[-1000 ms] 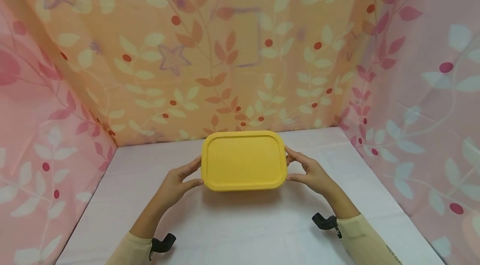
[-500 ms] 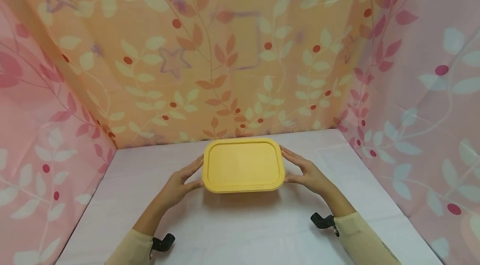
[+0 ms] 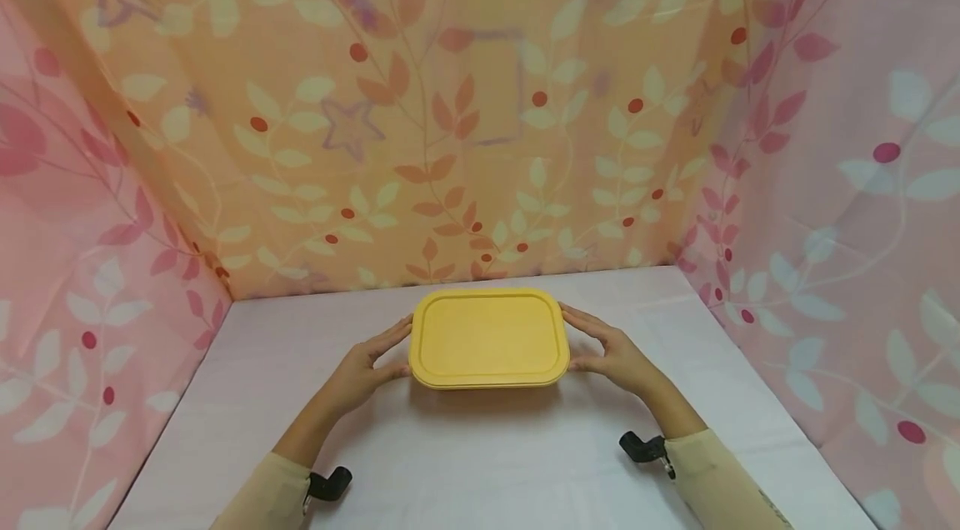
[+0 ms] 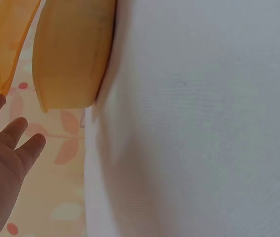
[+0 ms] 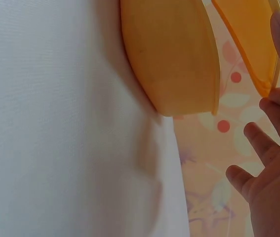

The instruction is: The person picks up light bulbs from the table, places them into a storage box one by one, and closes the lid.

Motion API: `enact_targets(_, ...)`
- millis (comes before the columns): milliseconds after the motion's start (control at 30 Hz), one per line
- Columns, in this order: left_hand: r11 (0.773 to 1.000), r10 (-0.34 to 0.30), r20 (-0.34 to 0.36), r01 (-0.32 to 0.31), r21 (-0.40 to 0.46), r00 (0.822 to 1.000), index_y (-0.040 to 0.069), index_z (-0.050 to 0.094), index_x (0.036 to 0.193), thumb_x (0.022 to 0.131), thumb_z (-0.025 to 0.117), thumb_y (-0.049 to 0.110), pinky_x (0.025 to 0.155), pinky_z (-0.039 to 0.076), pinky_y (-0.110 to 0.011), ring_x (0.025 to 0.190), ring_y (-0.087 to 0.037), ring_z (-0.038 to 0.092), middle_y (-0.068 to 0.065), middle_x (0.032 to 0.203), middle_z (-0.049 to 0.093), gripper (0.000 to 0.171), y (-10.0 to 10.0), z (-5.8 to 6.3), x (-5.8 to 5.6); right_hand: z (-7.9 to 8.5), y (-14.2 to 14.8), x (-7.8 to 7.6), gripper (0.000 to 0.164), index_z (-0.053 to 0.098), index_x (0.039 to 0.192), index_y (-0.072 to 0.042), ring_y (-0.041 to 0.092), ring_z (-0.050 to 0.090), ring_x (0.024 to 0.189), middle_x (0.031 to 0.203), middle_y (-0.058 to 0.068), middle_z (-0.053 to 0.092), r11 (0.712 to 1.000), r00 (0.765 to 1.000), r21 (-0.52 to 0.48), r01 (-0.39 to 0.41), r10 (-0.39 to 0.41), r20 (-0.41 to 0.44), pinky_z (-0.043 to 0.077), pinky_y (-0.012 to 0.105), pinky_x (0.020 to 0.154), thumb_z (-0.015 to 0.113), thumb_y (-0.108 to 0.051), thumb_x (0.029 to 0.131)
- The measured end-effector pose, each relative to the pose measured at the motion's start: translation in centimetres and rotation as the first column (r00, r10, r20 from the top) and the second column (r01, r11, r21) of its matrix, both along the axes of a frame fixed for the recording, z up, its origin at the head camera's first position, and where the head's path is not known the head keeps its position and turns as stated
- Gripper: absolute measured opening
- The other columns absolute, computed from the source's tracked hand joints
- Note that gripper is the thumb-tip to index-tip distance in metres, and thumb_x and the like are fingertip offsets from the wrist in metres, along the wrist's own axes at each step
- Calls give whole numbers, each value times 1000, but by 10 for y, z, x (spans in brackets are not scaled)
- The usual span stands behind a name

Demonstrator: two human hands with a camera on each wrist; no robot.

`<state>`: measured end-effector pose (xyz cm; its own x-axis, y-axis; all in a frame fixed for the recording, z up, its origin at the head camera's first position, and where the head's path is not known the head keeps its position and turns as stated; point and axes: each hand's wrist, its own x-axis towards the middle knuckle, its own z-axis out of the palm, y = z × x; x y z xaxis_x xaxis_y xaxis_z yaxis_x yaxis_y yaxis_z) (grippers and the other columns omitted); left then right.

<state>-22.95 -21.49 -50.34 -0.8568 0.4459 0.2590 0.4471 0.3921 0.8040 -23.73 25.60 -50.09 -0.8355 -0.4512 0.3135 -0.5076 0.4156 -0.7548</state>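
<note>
A yellow rounded-rectangular lid (image 3: 490,338) is held level between both hands, just over a matching yellow food container. My left hand (image 3: 356,372) pinches its left end between thumb and fingers. At the opposite end, my right hand (image 3: 622,359) has the same grip. The left wrist view shows the container (image 4: 73,54) standing on the table with a gap below the lid (image 4: 11,34). From the right wrist, too, the container (image 5: 174,54) is apart from the lid (image 5: 251,39). In the head view the lid hides the container.
A white cloth covers the table (image 3: 480,463). An orange leaf-patterned curtain (image 3: 450,138) rises behind its back edge, with pink patterned curtains (image 3: 847,263) along both sides. Black wrist devices (image 3: 330,483) stick out from both sleeves.
The lid has come down a little towards the container, looking smaller and lower in the head view. Both hands have moved with it, keeping their grip. The head view has tilted slightly.
</note>
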Motion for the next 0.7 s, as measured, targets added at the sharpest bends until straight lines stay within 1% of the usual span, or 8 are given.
enact_targets(100,1000,4,15,-4,-13,1000,24,45,156,87,79,33,122,27,-27,154,-22,30,8,164,36,77,0,-1,-2,-2,-1,-4,87,47,155,-21,27,30,154,164,-2,39,999,1000,29,16,-17,20,28,53,124,87,-32,80)
enact_targets(167,1000,6,23,-6,-12,1000,25,45,156,87,79,33,123,27,-39,154,-21,30,9,164,37,77,-1,-3,-5,-3,-2,-8,87,47,155,-23,27,30,154,164,-4,39,999,999,32,18,-19,35,26,61,122,87,-34,79)
enact_targets(233,1000,12,28,-12,-10,1000,26,45,156,87,79,34,123,26,-48,154,-20,30,10,163,37,77,-2,-5,-9,-4,-2,-12,87,47,156,-24,26,29,155,164,-6,39,999,999,31,13,-15,52,25,62,122,87,-34,80)
enact_targets(300,1000,7,33,-7,-6,999,25,45,156,87,79,33,123,25,-53,154,-21,30,10,163,37,77,-3,-7,-13,-5,-3,-16,88,46,156,-23,26,29,155,164,-5,38,1000,998,28,3,-5,64,24,62,123,87,-33,79)
enact_targets(400,1000,5,44,-4,-18,999,25,45,156,87,79,35,123,24,-53,154,-21,30,11,163,37,77,-4,-10,-18,-5,-3,-20,88,46,156,-21,29,27,155,165,-4,38,999,996,31,-8,5,84,22,63,123,87,-33,80)
enact_targets(567,999,18,67,-16,-30,998,25,46,156,86,79,37,125,24,-54,154,-21,30,10,163,38,78,-5,-13,-25,-8,-5,-29,88,46,156,-25,29,25,156,165,-9,37,999,992,50,6,-12,123,19,64,124,87,-38,80)
enact_targets(700,1000,20,115,-18,-17,993,24,48,155,85,81,36,125,23,-57,154,-24,30,9,163,39,78,-4,-18,-26,-17,-5,-30,90,46,156,-24,29,23,157,165,-8,36,999,987,48,14,-22,161,17,64,125,88,-39,78)
